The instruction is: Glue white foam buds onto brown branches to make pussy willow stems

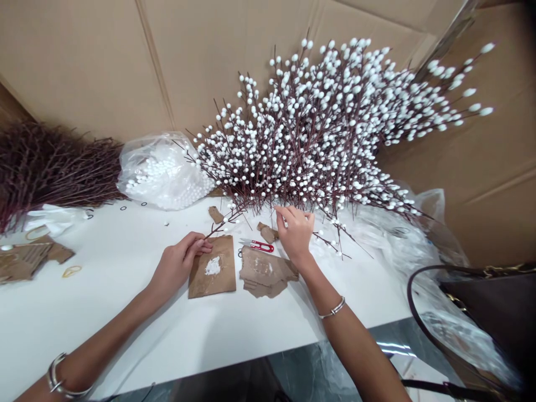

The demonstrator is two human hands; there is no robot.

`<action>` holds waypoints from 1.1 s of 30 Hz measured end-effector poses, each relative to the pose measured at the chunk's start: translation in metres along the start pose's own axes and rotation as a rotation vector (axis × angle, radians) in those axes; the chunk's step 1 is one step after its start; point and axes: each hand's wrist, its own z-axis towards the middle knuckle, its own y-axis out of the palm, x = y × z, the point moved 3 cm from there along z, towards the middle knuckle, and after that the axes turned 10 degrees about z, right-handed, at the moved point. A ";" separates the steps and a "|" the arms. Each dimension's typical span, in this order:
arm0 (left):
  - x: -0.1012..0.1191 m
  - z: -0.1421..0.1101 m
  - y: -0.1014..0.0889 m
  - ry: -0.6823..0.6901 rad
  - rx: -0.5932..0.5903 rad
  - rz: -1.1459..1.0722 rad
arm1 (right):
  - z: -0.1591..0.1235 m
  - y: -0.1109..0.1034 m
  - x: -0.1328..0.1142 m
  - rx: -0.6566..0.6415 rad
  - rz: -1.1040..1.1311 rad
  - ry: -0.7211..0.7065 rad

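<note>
My left hand [179, 261] grips the lower end of a thin brown artificial berry twig [218, 225], whose tip carries a few white beads. Under those fingers lies a cardboard square [224, 279] with a patch of white paste [213, 266]. My right hand [296, 233] is raised above the table with its fingers curled and closed; anything between them is too small or hidden to make out. Close by it are red-handled thread snips [262, 245] and a torn piece of cardboard [268, 273] with shiny smears on it.
A large pile of white-berried twigs [318, 128] fills the back. To its left sit a clear bag of white beads [163, 173] and bare brown twigs [54, 162]. Clear plastic [397, 245] and a dark handbag [494, 312] are at the right. Cardboard scraps [25, 259] lie far left.
</note>
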 end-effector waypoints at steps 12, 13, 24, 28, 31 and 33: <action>0.000 0.000 0.000 -0.020 -0.009 -0.051 | -0.001 0.002 0.000 -0.047 0.009 0.002; 0.000 0.000 0.000 -0.020 -0.008 -0.052 | -0.001 0.002 0.000 -0.048 0.011 0.002; -0.001 0.000 0.001 -0.034 -0.005 -0.053 | 0.000 -0.001 -0.004 -0.049 0.067 0.012; 0.001 0.000 0.001 -0.038 0.009 -0.065 | -0.003 -0.002 -0.013 -0.107 0.115 -0.061; 0.005 0.000 0.001 -0.033 0.014 -0.071 | -0.010 0.002 -0.026 -0.220 0.141 -0.187; 0.007 0.000 0.001 -0.030 0.014 -0.077 | -0.016 0.006 -0.038 -0.299 0.157 -0.301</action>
